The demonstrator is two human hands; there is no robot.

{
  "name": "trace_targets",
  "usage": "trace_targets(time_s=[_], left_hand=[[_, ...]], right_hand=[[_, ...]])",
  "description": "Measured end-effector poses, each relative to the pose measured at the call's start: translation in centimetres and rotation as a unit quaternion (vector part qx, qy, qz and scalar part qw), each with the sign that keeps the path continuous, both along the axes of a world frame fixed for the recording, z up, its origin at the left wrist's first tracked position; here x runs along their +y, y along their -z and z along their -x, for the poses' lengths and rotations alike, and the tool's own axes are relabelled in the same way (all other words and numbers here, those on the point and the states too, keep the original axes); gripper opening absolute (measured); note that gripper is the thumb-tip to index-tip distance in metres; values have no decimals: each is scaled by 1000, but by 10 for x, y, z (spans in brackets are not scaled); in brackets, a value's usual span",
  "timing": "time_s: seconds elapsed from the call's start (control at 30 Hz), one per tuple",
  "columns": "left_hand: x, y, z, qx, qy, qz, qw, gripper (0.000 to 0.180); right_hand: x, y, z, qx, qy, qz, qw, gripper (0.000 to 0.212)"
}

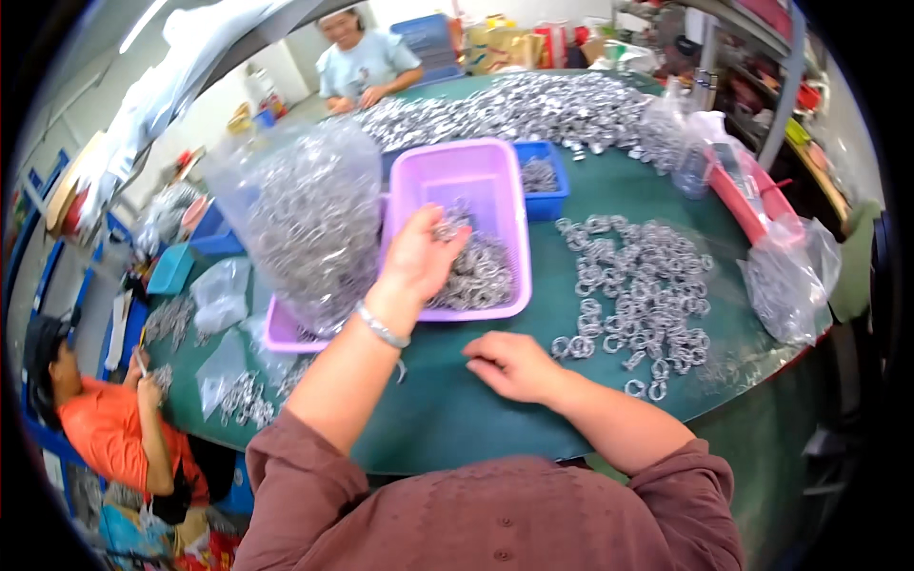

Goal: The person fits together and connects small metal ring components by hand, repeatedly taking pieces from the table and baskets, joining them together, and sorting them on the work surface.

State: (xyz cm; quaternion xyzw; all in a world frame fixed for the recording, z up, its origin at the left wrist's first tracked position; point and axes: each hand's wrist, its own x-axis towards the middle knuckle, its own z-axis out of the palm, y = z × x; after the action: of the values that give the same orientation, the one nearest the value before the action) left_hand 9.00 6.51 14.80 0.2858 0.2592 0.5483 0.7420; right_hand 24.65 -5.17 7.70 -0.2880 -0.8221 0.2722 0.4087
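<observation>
Apparently, the step in hand is handling metal rings [481, 271]: the left hand [424, 252] pinches some, their number hidden, within one lilac basket [457, 167], above a pile too numerous to count, and the next move would call for loosening that pinch. At the basket's five o'clock, the right hand [514, 366] rests half-curled on the table [447, 419], whether holding anything I cannot tell; one clear bag [300, 219] bulges at nine, one blue bin [546, 206] sits at two.
</observation>
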Motion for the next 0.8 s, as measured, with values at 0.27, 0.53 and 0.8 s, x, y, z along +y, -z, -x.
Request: trace_targets(time_s=[0.27, 0.53, 0.8], left_hand=[[3, 3, -26, 135, -44, -64, 988, 64], [-10, 0, -23, 241, 23, -109, 964, 64], [-23, 6, -18, 253, 49, -152, 954, 56]], right_hand=[[-8, -39, -51, -202, -60, -16, 977, 22], [72, -34, -185, -271, 321, 44, 906, 29], [114, 4, -193, -377, 305, 57, 873, 48]])
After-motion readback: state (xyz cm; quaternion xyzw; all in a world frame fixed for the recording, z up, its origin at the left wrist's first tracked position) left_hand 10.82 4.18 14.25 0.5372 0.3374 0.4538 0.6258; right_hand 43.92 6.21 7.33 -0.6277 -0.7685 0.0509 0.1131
